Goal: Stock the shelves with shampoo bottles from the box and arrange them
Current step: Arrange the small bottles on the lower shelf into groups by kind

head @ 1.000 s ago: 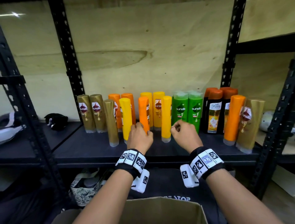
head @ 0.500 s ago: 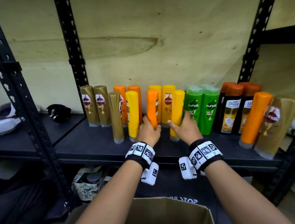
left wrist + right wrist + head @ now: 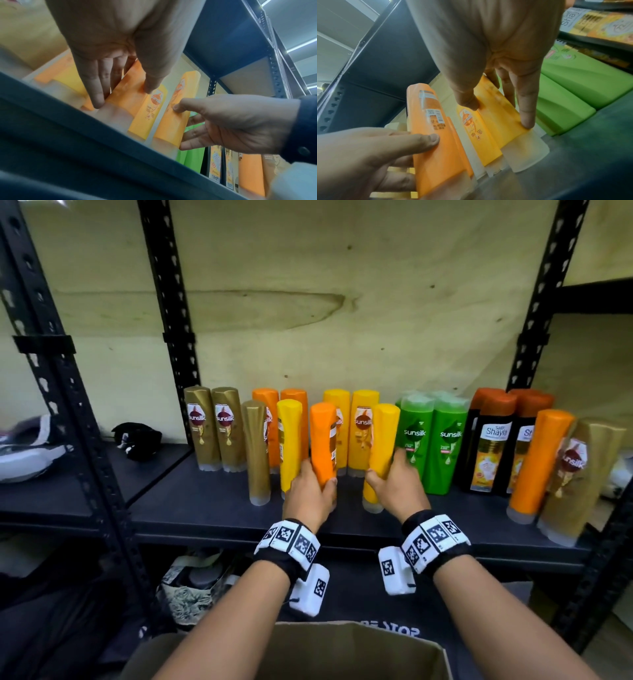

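My left grip (image 3: 310, 494) held an orange bottle (image 3: 323, 440), my right grip (image 3: 397, 487) a yellow bottle (image 3: 382, 446). Left of them stood gold bottles (image 3: 215, 428); right, green bottles (image 3: 433, 443) and black bottles with rust-orange caps (image 3: 493, 446). The shelf (image 3: 191, 501) was black, my wristbands (image 3: 291, 542) black-and-white checked.

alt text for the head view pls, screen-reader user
Two hands each grip an upright bottle on a dark shelf: left hand an orange bottle, right hand a yellow bottle. Gold, orange, yellow, green and black bottles stand around.
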